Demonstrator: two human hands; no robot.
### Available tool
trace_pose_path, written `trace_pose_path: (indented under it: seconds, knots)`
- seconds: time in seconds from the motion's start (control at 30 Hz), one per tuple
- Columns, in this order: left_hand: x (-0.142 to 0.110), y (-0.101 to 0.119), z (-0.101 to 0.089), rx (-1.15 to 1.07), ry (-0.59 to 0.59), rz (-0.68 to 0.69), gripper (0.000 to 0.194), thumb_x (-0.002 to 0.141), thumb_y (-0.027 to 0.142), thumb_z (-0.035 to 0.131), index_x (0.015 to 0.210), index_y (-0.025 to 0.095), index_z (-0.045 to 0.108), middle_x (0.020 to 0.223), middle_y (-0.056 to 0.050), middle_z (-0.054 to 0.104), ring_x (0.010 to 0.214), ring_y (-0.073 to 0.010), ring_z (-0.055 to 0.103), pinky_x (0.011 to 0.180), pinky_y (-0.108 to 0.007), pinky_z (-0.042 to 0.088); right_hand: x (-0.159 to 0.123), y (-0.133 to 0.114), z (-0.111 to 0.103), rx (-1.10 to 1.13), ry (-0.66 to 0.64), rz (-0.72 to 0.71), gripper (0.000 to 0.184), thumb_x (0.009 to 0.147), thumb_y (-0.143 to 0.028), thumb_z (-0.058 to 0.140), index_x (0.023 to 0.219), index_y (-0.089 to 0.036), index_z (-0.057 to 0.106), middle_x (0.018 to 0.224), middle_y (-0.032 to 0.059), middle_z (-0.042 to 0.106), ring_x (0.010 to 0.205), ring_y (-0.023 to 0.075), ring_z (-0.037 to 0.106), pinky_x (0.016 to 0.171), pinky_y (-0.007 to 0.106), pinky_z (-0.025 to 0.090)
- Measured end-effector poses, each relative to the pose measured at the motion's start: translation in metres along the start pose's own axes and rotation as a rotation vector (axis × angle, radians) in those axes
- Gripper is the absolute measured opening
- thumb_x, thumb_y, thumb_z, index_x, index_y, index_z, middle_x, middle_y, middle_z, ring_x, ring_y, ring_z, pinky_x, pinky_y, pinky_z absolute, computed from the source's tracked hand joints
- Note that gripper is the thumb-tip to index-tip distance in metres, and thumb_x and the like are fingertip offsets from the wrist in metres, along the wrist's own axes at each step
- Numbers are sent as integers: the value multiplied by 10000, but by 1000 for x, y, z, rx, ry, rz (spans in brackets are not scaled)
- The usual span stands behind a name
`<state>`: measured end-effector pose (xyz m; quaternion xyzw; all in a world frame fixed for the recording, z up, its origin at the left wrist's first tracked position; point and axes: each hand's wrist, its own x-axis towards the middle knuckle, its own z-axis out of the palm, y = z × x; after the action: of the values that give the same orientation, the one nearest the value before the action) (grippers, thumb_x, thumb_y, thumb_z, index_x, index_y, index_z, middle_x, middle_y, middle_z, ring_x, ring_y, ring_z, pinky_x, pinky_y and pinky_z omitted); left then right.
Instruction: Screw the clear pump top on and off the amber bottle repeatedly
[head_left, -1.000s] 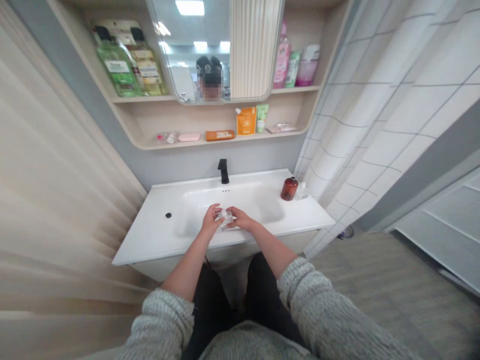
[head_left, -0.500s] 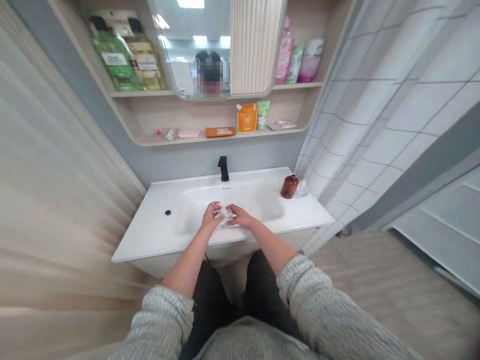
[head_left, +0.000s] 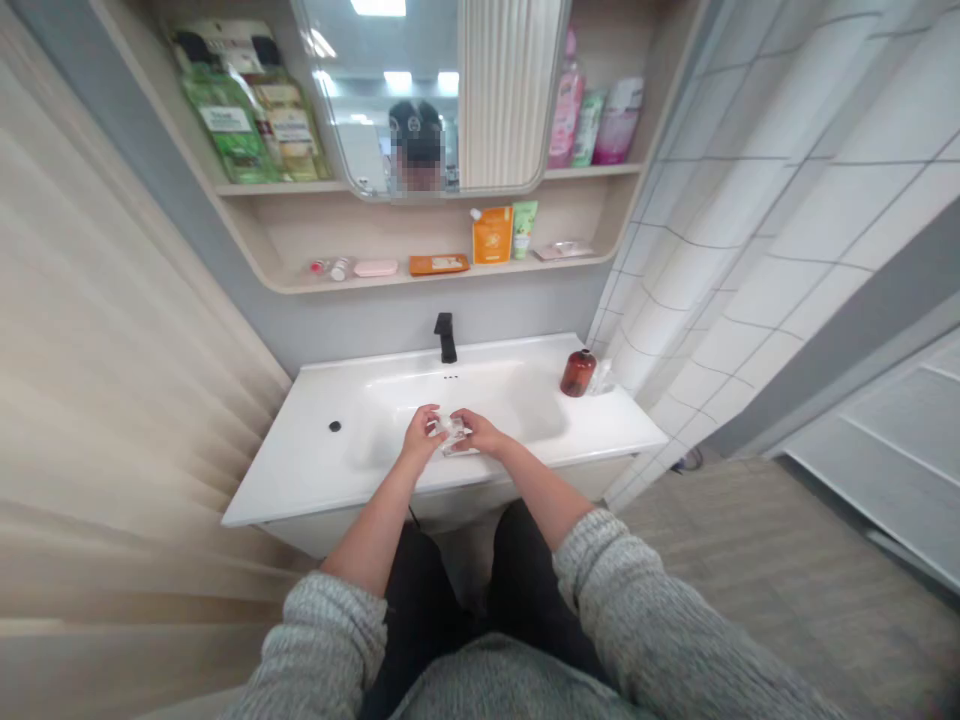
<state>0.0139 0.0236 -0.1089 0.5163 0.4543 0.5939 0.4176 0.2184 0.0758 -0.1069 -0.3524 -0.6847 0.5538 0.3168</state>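
Observation:
Both of my hands meet over the front of the white sink basin (head_left: 510,400). My left hand (head_left: 420,437) and my right hand (head_left: 480,434) are closed around a small clear glass object (head_left: 452,434) held between them; it looks like a little bottle or cup, too small to name surely. The black faucet (head_left: 446,337) stands behind the hands at the back of the basin.
An amber bottle (head_left: 577,373) sits on the counter's right corner. A small black knob (head_left: 334,426) lies on the left of the counter (head_left: 300,480). The shelf (head_left: 450,270) above carries tubes, boxes and bottles under a mirror (head_left: 390,90). A tiled wall is at right.
The hands stay together on the clear object with only slight finger shifts. The camera view has drifted a little.

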Motion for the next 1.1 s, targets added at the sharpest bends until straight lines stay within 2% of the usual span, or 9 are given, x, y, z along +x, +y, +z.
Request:
trace_pose_path:
  seconds: [0.1,0.23,0.37,0.5,0.6,0.77,0.87,1.0,1.1]
  knots:
    - [-1,2,1,-16,-26,-19,692,654,252,908,1304,249,670,1041,-9,722,1035,-220,719,1052,-406,553,1,-1,-1,-1,-6,-3,791,489,-335,1045,1187,-263,680,1040,-26,708,983,231,654,926,358,526]
    - [0,2,2,-6,35,-9,665,611,208,915,1234,240,683,1048,-15,727,1041,-225,727,1024,-391,562,1,-1,-1,1,2,1,802,478,-344,1046,1187,-269,678,1020,-34,715,958,234,657,908,360,529]
    - [1,0,1,6,-16,-27,684,636,216,904,1281,239,676,1077,-33,755,1034,-230,739,1035,-412,566,0,0,0,-1,5,-15,784,495,-324,1040,1190,-266,683,1039,-26,721,974,235,656,911,355,523]
    - [2,-2,0,8,24,-8,678,601,221,912,1239,237,681,1102,-38,739,1079,-239,733,1037,-408,568,0,0,0,0,-1,-7,770,509,-312,1032,1196,-266,686,1056,-20,720,989,237,659,908,355,531]
    - [2,-2,-1,1,-33,-15,707,641,240,904,1309,238,672,1107,-44,758,1080,-243,742,1065,-428,564,-1,-1,0,7,-15,-11,745,525,-309,1025,1187,-269,686,1087,-10,726,1031,248,670,919,358,539]
    - [1,-1,-2,3,4,1,694,611,218,887,1279,243,702,1127,-42,727,1101,-246,727,1062,-422,566,-1,1,-1,0,4,2,767,524,-293,1017,1215,-266,686,1064,-14,714,995,238,653,912,358,534]
    - [1,-2,-2,-27,-44,-9,735,616,221,891,1322,243,690,1162,-56,745,1125,-253,727,1084,-430,554,0,3,-1,6,0,0,765,524,-298,1013,1214,-269,684,1081,-10,719,1006,241,656,922,359,532]
    - [3,-4,-2,7,-17,-6,649,618,233,903,1235,241,701,1103,-45,740,1069,-248,728,1049,-426,568,1,5,0,10,0,-9,774,512,-327,1029,1201,-269,681,1069,-17,720,993,236,658,931,358,529]
    - [2,-5,-2,24,-4,15,643,624,247,909,1234,247,708,1140,-59,752,1120,-262,732,1057,-431,572,2,6,0,4,9,-15,767,502,-328,1029,1184,-273,682,1081,-16,724,990,234,654,928,358,530]
